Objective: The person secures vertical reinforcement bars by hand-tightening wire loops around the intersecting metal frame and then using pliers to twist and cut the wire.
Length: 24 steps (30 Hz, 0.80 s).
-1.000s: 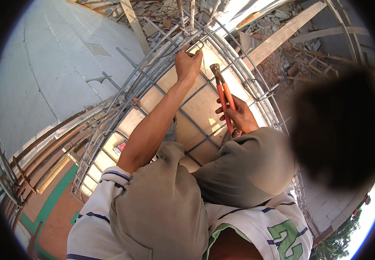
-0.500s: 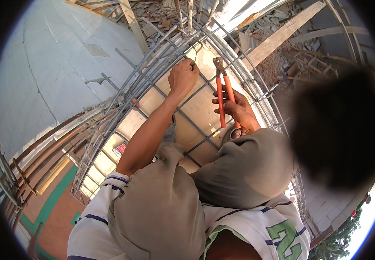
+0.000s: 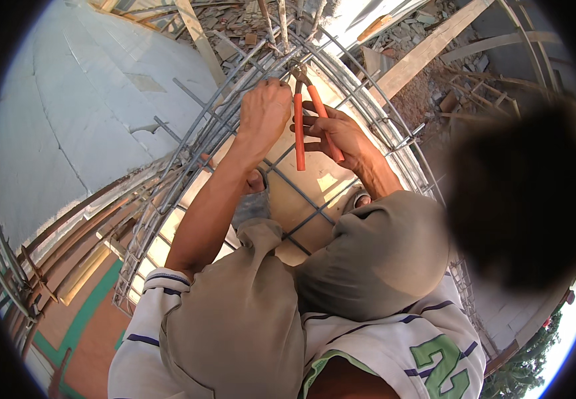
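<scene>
Head view looks straight down past the knees at a curved rebar cage (image 3: 188, 159), and the big change from a second ago is that both hands have climbed: the left hand (image 3: 264, 110) was lower on the bars and the pliers (image 3: 304, 110) were hanging back off to the right of it, but now the two have come together right at the top of the cage where several bars cross. So it looks to me like the tool has just been brought onto the joint the left fingers are pinching. The left fist is closed tight around something at that crossing, probably tie wire, though it's too small to tell. The right hand (image 3: 338, 136) sits just right of the left knuckles, fingers wrapped loosely round the orange handles, which stand slightly spread, so the steel nose just above the left fingertips looks parted, though I can't be sure. Left forearm runs up long and straight from the striped sleeve; right wrist is bent inward, elbow tucked behind the right knee (image 3: 381, 259). Below the fingers, through the bars, there's a pale board (image 3: 301, 199), and rubble (image 3: 427, 93) lies beyond.
</scene>
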Tool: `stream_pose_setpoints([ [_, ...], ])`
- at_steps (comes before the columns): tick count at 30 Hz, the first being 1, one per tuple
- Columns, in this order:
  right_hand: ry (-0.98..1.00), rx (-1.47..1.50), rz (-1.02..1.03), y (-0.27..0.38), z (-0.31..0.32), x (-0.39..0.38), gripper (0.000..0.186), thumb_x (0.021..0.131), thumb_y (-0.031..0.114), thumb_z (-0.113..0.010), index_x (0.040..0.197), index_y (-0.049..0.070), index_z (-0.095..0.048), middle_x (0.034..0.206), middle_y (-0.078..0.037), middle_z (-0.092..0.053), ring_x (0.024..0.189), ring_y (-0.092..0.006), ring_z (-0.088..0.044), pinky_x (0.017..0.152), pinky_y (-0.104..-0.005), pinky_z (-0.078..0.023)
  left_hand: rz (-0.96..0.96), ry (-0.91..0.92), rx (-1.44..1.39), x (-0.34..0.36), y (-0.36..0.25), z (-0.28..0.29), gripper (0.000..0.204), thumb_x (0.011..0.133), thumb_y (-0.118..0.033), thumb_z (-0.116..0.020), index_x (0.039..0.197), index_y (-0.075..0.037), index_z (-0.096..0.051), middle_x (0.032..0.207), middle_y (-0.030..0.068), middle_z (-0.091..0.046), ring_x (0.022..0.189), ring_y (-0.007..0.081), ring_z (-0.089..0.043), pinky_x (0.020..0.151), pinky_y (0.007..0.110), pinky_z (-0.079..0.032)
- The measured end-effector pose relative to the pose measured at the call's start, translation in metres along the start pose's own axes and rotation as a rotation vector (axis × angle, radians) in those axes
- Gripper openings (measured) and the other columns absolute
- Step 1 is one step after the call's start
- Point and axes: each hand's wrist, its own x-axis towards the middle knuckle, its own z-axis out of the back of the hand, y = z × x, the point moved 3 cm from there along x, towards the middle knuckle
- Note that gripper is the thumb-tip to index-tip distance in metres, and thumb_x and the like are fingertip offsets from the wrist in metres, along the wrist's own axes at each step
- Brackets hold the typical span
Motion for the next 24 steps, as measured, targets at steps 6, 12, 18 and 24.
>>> stream_pose_setpoints([
  [6, -0.026, -0.067, -0.035, 0.006, -0.007, 0.013, 0.067, 0.087, -0.003, -0.044, 0.150, -0.005, -0.023, 0.135, -0.024, -0.048, 0.103, -0.0247, -0.061, 0.090, -0.0531, -0.055, -0.069, 0.031, -0.038, 0.013, 0.003, 0.016, 0.016, 0.086, -0.008, -0.052, 0.079, 0.000, -0.064, 0.084, 0.0180, -0.065, 0.074, 0.0368, -0.066, 0.065, 0.046, -0.054],
  [12, 0.018, 0.140, 0.041, -0.001, -0.010, 0.024, 0.070, 0.089, -0.003, -0.042, 0.154, 0.001, -0.016, 0.143, -0.027, -0.039, 0.113, -0.0264, -0.057, 0.097, -0.0703, -0.043, -0.261, -0.027, -0.095, 0.018, 0.011, 0.017, 0.018, 0.087, -0.009, -0.051, 0.073, 0.000, -0.059, 0.077, 0.0189, -0.063, 0.069, 0.0399, -0.062, 0.058, 0.049, -0.049],
  [18, 0.064, 0.122, 0.096, -0.020, -0.007, 0.036, 0.070, 0.087, -0.005, -0.041, 0.154, 0.008, -0.020, 0.150, -0.024, -0.031, 0.129, -0.0267, -0.046, 0.105, -0.0726, -0.034, -0.318, 0.018, -0.054, 0.024, 0.014, 0.022, 0.016, 0.082, -0.009, -0.052, 0.069, 0.000, -0.056, 0.073, 0.0198, -0.061, 0.071, 0.0402, -0.061, 0.062, 0.049, -0.048],
  [24, 0.115, 0.088, 0.153, -0.027, -0.001, 0.038, 0.068, 0.086, -0.005, -0.041, 0.151, 0.011, -0.026, 0.147, -0.020, -0.035, 0.129, -0.0267, -0.047, 0.106, -0.0691, -0.038, -0.257, 0.144, 0.006, 0.032, 0.016, 0.019, 0.013, 0.080, -0.007, -0.055, 0.070, 0.000, -0.060, 0.077, 0.0198, -0.063, 0.079, 0.0395, -0.063, 0.066, 0.047, -0.050],
])
